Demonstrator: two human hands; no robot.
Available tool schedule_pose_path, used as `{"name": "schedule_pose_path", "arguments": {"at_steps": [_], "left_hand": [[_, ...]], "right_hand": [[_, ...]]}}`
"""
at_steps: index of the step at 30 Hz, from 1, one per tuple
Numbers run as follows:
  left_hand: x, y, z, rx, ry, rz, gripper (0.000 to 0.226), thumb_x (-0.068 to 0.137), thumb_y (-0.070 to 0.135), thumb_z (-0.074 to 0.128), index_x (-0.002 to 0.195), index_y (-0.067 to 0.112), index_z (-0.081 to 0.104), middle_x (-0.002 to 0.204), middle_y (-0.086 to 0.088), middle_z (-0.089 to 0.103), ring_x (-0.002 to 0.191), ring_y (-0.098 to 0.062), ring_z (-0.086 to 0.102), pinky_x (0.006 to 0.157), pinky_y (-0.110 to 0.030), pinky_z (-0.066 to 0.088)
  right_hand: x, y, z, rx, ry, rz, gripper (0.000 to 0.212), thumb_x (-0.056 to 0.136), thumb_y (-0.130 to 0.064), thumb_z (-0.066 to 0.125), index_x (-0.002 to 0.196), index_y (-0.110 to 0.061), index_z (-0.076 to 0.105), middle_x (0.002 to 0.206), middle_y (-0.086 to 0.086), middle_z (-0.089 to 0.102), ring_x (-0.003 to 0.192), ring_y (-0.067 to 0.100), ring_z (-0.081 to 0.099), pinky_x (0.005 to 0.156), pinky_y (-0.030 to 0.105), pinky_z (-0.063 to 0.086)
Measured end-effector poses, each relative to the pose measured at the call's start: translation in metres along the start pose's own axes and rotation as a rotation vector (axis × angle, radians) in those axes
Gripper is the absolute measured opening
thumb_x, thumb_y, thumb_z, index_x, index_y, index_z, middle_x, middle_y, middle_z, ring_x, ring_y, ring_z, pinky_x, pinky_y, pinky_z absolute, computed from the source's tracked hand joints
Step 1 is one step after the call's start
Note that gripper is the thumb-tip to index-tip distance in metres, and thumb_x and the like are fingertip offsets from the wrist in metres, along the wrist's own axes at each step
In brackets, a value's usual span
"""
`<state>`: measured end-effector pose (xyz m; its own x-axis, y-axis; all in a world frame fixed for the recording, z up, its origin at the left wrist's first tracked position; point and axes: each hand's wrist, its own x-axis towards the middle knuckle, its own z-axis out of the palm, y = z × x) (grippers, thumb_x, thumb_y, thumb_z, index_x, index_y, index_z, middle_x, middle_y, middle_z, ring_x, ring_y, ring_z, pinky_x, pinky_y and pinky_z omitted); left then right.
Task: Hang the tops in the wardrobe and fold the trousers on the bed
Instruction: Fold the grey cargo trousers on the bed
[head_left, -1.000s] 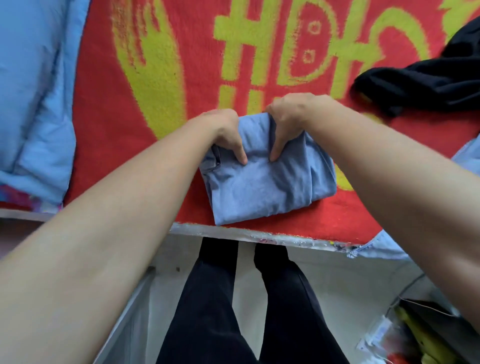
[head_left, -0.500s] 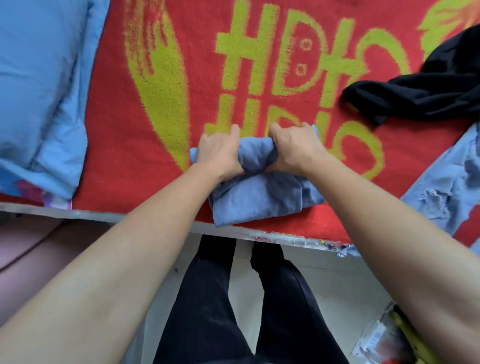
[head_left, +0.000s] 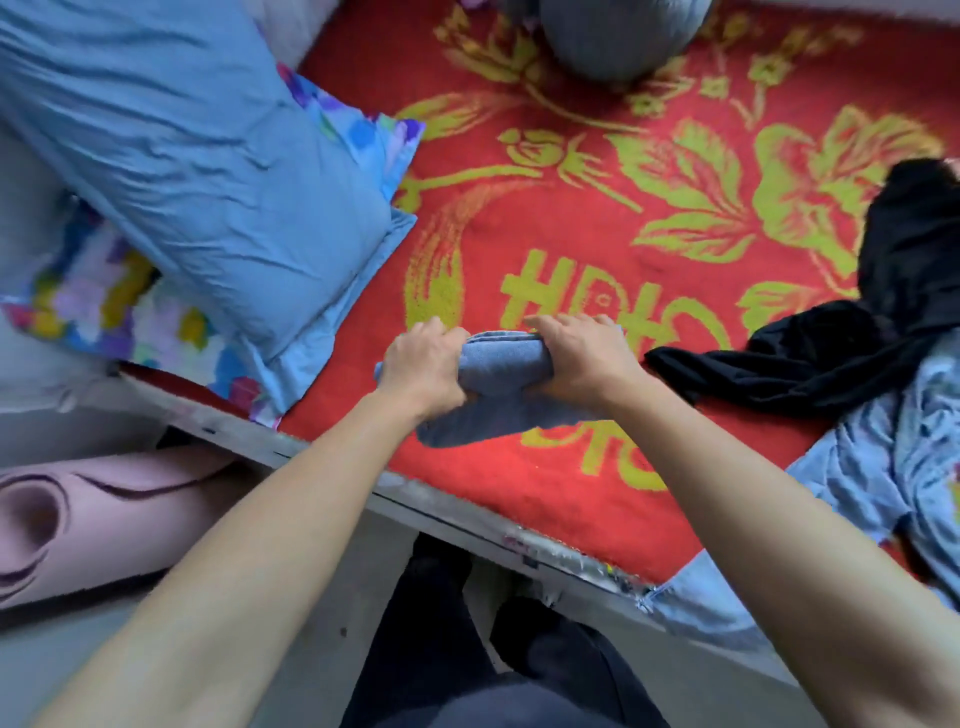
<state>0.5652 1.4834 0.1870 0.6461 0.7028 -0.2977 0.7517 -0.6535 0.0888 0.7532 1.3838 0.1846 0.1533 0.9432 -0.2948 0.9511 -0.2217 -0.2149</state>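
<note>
Head view: folded blue trousers (head_left: 501, 376) are on the red blanket (head_left: 519, 483), roughly frame centre, near the bed's front edge. Left hand (head_left: 423, 364) grips the trousers' 9 o'clock end, fingers curled over the top. Right hand (head_left: 587, 358) grips the 3 o'clock end the same way. A lower fold sticks out toward 6 o'clock under the wrists.

From the trousers:
- Black garment (head_left: 841, 358) lies crumpled at 3 o'clock, near the right hand; can't tell if they touch.
- Pale denim garment (head_left: 872, 478) at 4 o'clock, draped over the bed edge.
- Blue pillow (head_left: 208, 171) at 10 o'clock, lying over a floral-print cushion (head_left: 104, 296).
- Grey lump (head_left: 618, 36) at 12 o'clock, cut off by the frame.
- Pink rolled mat (head_left: 78, 514) at 8 o'clock, below the bed edge.
</note>
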Motion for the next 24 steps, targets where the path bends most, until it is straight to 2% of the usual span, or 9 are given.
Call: {"name": "schedule_pose_path", "arguments": {"at_steps": [2,4,8,12,16,19,24], "left_hand": [[-0.021,-0.013,-0.031,-0.023,0.037,-0.068,0.045,0.068,0.042,0.072,0.107,0.023,0.059,0.103,-0.006,0.053,0.101,-0.031,0.057,0.076,-0.039,0.048],[-0.049,-0.029,-0.057,-0.052,0.054,-0.131,0.053,0.064,0.047,0.074,0.111,0.025,0.060,0.104,-0.005,0.053,0.104,-0.030,0.057,0.078,-0.039,0.049],[-0.119,-0.061,-0.097,-0.065,0.106,-0.238,0.060,0.058,0.055,0.076,0.111,0.030,0.060,0.099,-0.003,0.051,0.103,-0.030,0.058,0.080,-0.037,0.048],[-0.206,-0.091,-0.124,-0.012,0.182,-0.328,0.056,0.063,0.054,0.073,0.111,0.031,0.060,0.103,-0.004,0.052,0.105,-0.029,0.056,0.078,-0.036,0.044],[-0.301,-0.116,-0.133,0.018,0.247,-0.426,0.052,0.065,0.053,0.072,0.110,0.030,0.057,0.104,-0.001,0.052,0.105,-0.027,0.054,0.076,-0.035,0.039],[-0.385,-0.132,-0.125,0.002,0.303,-0.487,0.054,0.067,0.051,0.071,0.115,0.030,0.056,0.105,-0.001,0.052,0.105,-0.026,0.053,0.081,-0.037,0.042],[-0.542,-0.146,-0.089,-0.029,0.447,-0.583,0.073,0.065,0.052,0.073,0.132,0.036,0.048,0.111,0.001,0.056,0.108,-0.026,0.056,0.086,-0.039,0.046]], "right_hand": [[0.002,-0.020,-0.032,-0.011,0.016,-0.070,0.083,0.061,-0.066,0.070,0.134,-0.036,0.048,0.118,-0.004,0.066,0.112,0.025,0.060,0.094,0.041,0.045],[0.001,-0.046,-0.058,-0.019,0.028,-0.144,0.078,0.058,-0.067,0.070,0.128,-0.039,0.051,0.110,-0.006,0.067,0.105,0.024,0.062,0.086,0.038,0.050],[-0.012,-0.106,-0.091,-0.010,0.083,-0.276,0.073,0.053,-0.067,0.071,0.118,-0.040,0.053,0.098,-0.010,0.068,0.096,0.022,0.066,0.074,0.033,0.047],[-0.038,-0.180,-0.108,-0.033,0.108,-0.421,0.079,0.056,-0.071,0.074,0.124,-0.039,0.052,0.107,-0.005,0.070,0.101,0.025,0.067,0.079,0.036,0.051],[-0.080,-0.255,-0.111,-0.056,0.167,-0.580,0.076,0.060,-0.070,0.073,0.126,-0.039,0.052,0.111,-0.008,0.068,0.104,0.021,0.064,0.083,0.036,0.048],[-0.123,-0.318,-0.105,-0.097,0.203,-0.690,0.073,0.061,-0.072,0.070,0.123,-0.038,0.052,0.111,-0.010,0.067,0.103,0.020,0.063,0.083,0.036,0.046],[-0.225,-0.419,-0.077,-0.143,0.243,-0.832,0.074,0.062,-0.073,0.068,0.125,-0.039,0.052,0.111,-0.010,0.068,0.099,0.020,0.064,0.083,0.036,0.048]]}}
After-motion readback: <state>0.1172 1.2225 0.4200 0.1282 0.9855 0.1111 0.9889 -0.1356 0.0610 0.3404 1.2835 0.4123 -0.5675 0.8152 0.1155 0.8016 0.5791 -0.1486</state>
